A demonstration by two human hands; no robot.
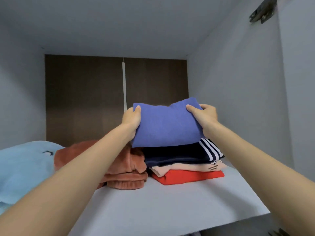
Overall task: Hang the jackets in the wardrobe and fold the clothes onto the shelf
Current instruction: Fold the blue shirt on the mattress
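Your left forearm (76, 176) and right forearm (255, 167) fill the near view, both bare, both reaching in toward the folded stack (184, 166) on the grey shelf (170, 210).

Your left hand (132, 120) grips the left end of the blue folded garment (165, 126), thumb laid on its upper face, the other fingers hidden round the far side. Your right hand (205, 119) grips the right end, thumb on the face and fingers curled over the top edge. Both hands are closed round the cloth, neither spread flat.

Blue folded garment sits directly above the stack, tilted with its far edge higher. Its lower edge meets the stack's top layer in view; cannot tell whether it rests there or is just held against it.

Stack layers, top down:
- navy garment with white stripes (179, 155), stripes at the right side
- peach garment (170, 168) with dark line marks on its right front
- red garment (187, 177) at the bottom, lying on the shelf

Just left of the stack, touching it, lies a rust fleece garment (126, 174), bundled loosely, partly under your left forearm. Further left of the stack, a light blue garment (23, 167) with a small dark mark runs out of view.

Behind the stack stands a dark brown back panel (81, 99) with a pale vertical strip. Right of the stack is the grey side wall (238, 99); high above it a metal hinge (262, 12).
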